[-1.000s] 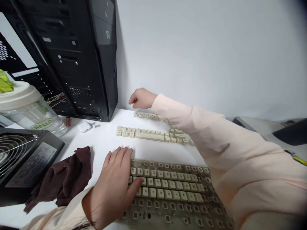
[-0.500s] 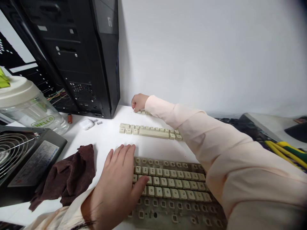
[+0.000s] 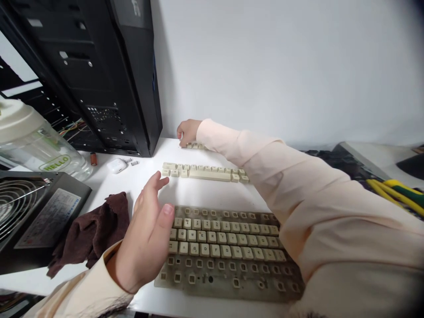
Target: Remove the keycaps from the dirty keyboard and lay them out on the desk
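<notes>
A dirty beige keyboard (image 3: 228,251) lies in front of me with many keycaps gone and bare switch sockets showing. My left hand (image 3: 145,234) hovers at its left end, lifted, fingers stretched and loosely together, holding nothing. Beyond it, removed keycaps (image 3: 205,172) lie in a neat row on the white table (image 3: 145,190). My right hand (image 3: 187,130) reaches far back to the wall, curled over a second row of keycaps (image 3: 196,145); its fingertips are closed on the end of that row, and whether they hold a cap is hidden.
A black computer tower (image 3: 109,75) stands at the back left. In front of it are a clear jar marked HELLO (image 3: 43,150), a power supply with a fan grille (image 3: 29,212), a brown cloth (image 3: 92,232), a white earbud case (image 3: 116,165). Yellow cables (image 3: 394,192) lie right.
My left hand has lifted off the keyboard's left end and turned on edge. My right hand has dropped from above the far keycap row down onto it. The view shifted slightly.
</notes>
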A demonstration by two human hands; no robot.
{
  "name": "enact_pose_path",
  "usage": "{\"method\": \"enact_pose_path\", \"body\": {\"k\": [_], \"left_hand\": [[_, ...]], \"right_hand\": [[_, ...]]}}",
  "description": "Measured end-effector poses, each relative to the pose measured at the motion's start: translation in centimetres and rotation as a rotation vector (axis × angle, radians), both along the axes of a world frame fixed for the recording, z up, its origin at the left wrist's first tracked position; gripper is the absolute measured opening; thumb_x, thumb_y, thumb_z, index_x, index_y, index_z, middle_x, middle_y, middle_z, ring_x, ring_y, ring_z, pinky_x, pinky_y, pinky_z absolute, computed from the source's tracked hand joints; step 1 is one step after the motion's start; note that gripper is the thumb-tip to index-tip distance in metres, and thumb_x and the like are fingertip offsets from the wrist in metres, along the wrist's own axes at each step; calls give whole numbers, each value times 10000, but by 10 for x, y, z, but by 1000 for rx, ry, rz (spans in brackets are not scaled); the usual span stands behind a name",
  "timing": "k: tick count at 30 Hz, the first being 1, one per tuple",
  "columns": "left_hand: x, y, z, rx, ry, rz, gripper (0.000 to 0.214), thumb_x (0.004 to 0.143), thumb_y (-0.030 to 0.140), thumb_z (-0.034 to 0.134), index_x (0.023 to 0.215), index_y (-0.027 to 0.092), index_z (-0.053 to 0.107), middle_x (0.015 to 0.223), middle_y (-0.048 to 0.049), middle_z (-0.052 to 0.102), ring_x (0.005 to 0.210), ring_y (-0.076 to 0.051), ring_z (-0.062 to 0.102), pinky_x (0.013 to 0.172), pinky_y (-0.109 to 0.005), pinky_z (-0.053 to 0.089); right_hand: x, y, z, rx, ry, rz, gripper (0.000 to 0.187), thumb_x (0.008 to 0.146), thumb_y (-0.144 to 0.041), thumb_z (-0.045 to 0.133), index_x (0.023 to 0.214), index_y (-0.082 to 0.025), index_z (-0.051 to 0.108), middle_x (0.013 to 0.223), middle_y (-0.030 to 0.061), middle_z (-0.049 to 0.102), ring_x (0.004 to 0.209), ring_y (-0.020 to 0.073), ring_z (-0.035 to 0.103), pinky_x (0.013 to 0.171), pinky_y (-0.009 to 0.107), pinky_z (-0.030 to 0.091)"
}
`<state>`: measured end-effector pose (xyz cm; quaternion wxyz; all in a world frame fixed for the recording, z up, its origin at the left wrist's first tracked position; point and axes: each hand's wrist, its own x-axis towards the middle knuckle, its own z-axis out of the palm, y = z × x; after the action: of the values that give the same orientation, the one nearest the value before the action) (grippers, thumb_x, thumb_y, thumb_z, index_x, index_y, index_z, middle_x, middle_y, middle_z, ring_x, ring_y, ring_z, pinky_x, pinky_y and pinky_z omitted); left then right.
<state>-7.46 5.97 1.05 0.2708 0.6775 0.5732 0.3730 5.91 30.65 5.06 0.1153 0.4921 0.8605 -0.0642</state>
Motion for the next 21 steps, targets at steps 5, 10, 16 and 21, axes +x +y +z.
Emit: {"method": "enact_pose_path", "body": {"k": [5,10,16,21], "left_hand": [[1,0,-3,24,-71,7,647,879,604,221,1388,205,203,1348,-126,424,1265,-279,356,1040,-551,234],[2,1,-2,26,-79,-1,627,881,609,212,1377,225,224,1344,-116,430,1263,-274,361,1040,-546,228],[0,-1,-1,28,-90,12,592,888,592,218,1370,249,232,1338,-100,441,1266,-268,360,1035,-539,237],[1,-2,1,37,-81,3,583,895,576,216,1369,237,234,1339,-104,438,1266,-267,362,1041,-519,249]], "right_hand": [[4,2,2,-13,-14,35,296,891,-341,541,1113,-145,551,1120,68,564,977,192,570,828,395,495],[8,2,0,-44,-28,60,305,893,-338,537,1134,-150,539,1134,71,555,978,192,568,823,391,498],[5,2,-4,-67,-49,85,299,888,-336,545,1119,-146,548,1122,68,562,971,192,570,819,388,499],[2,3,-9,-58,-43,97,297,887,-331,547,1121,-147,548,1127,67,559,974,193,570,817,385,501]]}}
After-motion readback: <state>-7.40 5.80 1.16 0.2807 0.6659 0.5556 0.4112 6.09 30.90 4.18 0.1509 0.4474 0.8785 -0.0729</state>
